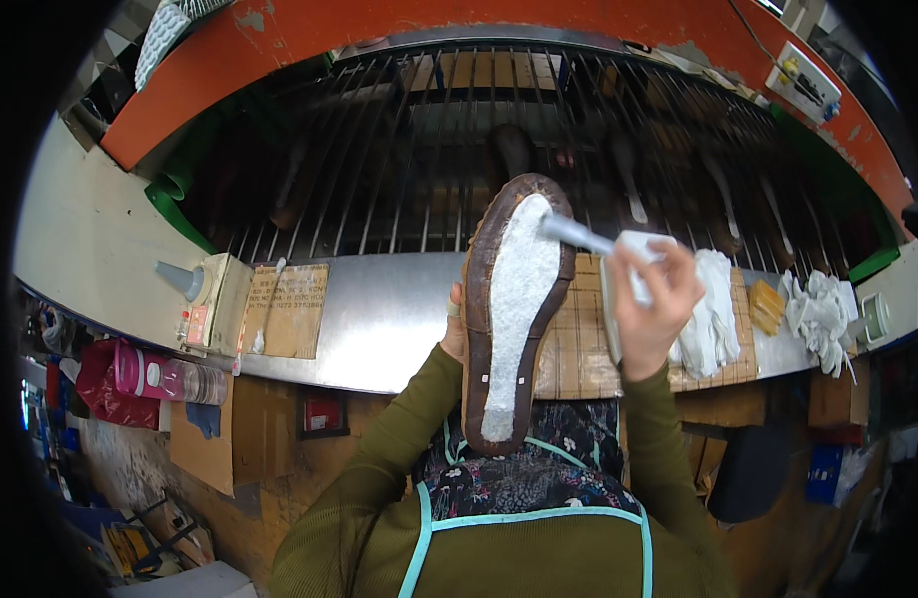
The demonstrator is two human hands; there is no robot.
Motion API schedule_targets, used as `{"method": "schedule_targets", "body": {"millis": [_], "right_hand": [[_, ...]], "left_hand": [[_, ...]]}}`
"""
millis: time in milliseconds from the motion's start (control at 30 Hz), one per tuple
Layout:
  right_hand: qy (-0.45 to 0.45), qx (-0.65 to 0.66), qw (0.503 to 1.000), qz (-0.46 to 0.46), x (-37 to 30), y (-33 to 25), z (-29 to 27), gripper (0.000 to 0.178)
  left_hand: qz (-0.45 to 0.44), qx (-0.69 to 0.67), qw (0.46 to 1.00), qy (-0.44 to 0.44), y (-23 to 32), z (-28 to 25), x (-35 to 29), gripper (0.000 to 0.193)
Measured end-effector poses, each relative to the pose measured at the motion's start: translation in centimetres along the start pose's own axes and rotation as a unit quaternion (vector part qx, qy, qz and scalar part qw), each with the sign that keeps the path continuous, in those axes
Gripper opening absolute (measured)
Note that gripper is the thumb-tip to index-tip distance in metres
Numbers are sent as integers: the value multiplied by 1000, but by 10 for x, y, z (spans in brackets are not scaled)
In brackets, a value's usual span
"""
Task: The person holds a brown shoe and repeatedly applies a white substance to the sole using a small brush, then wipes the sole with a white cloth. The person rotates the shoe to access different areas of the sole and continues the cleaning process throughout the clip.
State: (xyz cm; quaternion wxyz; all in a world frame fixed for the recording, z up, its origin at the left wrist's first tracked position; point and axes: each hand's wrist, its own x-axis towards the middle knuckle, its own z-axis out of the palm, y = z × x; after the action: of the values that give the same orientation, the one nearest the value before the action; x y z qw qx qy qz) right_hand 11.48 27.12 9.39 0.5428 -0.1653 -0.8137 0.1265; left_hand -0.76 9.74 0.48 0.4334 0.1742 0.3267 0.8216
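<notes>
A brown shoe upper, turned bottom up, stands lengthwise before me with its toe end away from me. A white filler covers the middle of its underside inside a dark brown border. My left hand grips the shoe from its left edge, with most of the fingers hidden behind it. My right hand is closed on a pale-handled brush. The tip of the brush meets the shoe's bottom near the right side of the toe and is smeared by motion.
Metal rollers run behind the steel ledge, with several dark shoes on or below them. White gloves lie right on cardboard, beside a yellow block. A cream box and a cardboard piece are left. An orange beam spans the back.
</notes>
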Motion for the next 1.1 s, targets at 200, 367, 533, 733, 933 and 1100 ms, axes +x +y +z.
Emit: {"method": "schedule_targets", "body": {"millis": [200, 367, 533, 733, 933, 1100], "right_hand": [[-179, 190, 961, 87, -44, -26, -14, 18], [-264, 496, 696, 447, -71, 7, -10, 22], [-253, 512, 647, 505, -84, 16, -3, 31], [-287, 505, 662, 473, -79, 14, 10, 35], [-370, 432, 685, 455, -70, 2, 35, 35], [-352, 178, 898, 196, -26, -11, 105, 40]], "left_hand": [[26, -135, 989, 57, -4, -49, 14, 87], [25, -296, 954, 37, 51, -42, 29, 67], [28, -304, 952, 18, 74, -172, 77, 54], [185, -368, 875, 254, 118, -170, 106, 40], [258, -225, 894, 288, 119, -257, 107, 31], [233, -315, 853, 344, 127, -244, 125, 56]]}}
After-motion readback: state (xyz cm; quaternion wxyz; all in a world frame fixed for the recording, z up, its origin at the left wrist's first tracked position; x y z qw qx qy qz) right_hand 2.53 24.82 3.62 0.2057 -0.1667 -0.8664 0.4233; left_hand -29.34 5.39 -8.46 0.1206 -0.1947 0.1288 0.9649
